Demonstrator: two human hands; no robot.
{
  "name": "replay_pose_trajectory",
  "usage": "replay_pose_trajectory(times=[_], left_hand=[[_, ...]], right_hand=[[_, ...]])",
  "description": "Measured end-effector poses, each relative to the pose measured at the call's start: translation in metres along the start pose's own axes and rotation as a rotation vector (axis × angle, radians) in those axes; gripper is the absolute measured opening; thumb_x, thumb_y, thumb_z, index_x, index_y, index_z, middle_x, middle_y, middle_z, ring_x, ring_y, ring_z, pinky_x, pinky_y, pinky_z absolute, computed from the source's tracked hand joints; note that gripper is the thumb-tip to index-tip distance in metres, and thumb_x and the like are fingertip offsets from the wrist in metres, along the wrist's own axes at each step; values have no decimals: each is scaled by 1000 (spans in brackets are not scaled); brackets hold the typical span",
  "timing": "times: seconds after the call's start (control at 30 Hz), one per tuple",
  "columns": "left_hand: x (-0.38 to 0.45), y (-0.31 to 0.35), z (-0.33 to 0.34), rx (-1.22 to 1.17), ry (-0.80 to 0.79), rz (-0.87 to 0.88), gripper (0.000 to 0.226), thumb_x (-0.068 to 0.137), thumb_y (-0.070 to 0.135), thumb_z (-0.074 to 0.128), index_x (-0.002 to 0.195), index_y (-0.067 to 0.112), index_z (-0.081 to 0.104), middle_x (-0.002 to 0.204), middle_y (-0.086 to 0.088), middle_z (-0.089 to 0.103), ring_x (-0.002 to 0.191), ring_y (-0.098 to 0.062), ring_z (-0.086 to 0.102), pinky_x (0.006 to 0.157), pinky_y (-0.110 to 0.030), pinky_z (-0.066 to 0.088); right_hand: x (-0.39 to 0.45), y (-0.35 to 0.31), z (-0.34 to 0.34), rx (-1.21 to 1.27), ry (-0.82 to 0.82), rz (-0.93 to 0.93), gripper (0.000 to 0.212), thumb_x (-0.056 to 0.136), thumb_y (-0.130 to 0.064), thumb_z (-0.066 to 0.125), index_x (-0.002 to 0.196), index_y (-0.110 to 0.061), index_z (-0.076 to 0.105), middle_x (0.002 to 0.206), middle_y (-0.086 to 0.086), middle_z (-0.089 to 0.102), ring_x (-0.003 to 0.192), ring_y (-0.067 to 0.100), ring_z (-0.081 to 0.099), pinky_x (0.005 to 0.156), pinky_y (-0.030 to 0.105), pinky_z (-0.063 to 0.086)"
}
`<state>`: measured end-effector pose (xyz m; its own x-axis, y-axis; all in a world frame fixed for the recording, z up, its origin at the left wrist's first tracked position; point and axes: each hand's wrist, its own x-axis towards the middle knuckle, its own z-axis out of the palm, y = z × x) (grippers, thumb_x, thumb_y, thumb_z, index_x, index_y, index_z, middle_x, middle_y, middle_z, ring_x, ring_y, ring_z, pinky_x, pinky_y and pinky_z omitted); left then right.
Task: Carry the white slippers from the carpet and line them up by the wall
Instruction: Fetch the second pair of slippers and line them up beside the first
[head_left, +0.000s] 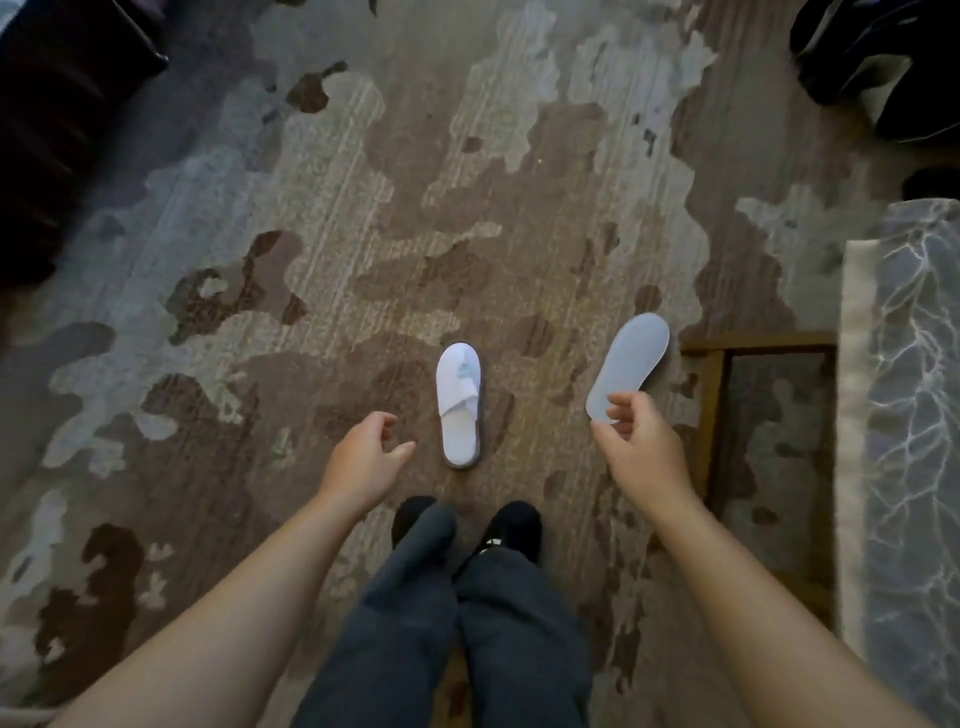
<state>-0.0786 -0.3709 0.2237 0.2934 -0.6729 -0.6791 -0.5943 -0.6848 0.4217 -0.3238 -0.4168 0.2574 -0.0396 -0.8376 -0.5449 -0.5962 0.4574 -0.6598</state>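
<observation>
While the right hand (636, 447) is pinching one slipper (628, 371) sole-up by its heel for carrying, the left hand (363, 457), fingers loosely spread, is nearing the other slipper (460, 405) on the carpet (260, 260).

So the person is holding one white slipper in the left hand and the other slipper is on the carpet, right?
Almost. The held slipper is in the right hand, not the left; the head view shows it pinched by its heel, sole facing up. The left hand is open and empty. The other slipper does lie on the carpet.
</observation>
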Motion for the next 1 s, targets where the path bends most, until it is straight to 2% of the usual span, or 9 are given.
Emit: replay_pose_trajectory(times=[0.13,0.3,0.47,0.57,0.67,0.9,1.0], left_hand=[[114,-26,79,-55,-13,-68,52,81,29,58,127,9,41,131,-15,51,118,-28,49,95,-38,40],[248,-82,183,-117,15,-47,60,78,30,62,129,12,38,138,-13,43,122,-27,44,91,-34,39],[345,-133,254,-203,75,-186,82,74,40,64,138,9,22,149,-15,27,134,-31,30,107,-44,31],[377,-148,276,-215,173,-214,83,72,44,65,135,7,26,145,-18,30,132,-34,31,106,-46,31],[392,-152,280,-264,251,-206,83,65,42,72,129,5,33,137,-19,36,122,-33,40,100,-44,38],[404,-141,284,-146,244,-179,80,57,38,79,118,6,39,123,-17,52,110,-32,52,91,-46,48],[408,-135,284,-138,213,-150,62,59,36,78,103,9,46,108,-13,56,94,-27,55,74,-40,50]], right_hand=[[96,76,67,-44,-25,51,33,87,-19,51,118,-11,46,122,11,52,108,21,49,94,38,43],[196,193,168,-103,-39,65,33,86,-16,53,118,-10,47,126,13,47,112,23,46,92,34,39],[281,272,243,-172,-21,87,39,85,-16,55,121,-8,45,128,16,45,117,28,44,99,40,37],[310,294,273,-217,-20,69,43,84,-17,56,124,-8,42,129,16,45,120,28,42,101,40,36],[323,299,282,-232,-21,79,45,84,-18,56,125,-9,41,130,15,45,122,27,40,103,40,34],[329,295,271,-223,-37,108,41,84,-20,56,123,-13,43,128,11,48,118,24,45,100,40,40],[329,301,263,-125,31,82,46,84,-19,56,127,-13,39,131,10,46,119,23,43,99,35,37]])
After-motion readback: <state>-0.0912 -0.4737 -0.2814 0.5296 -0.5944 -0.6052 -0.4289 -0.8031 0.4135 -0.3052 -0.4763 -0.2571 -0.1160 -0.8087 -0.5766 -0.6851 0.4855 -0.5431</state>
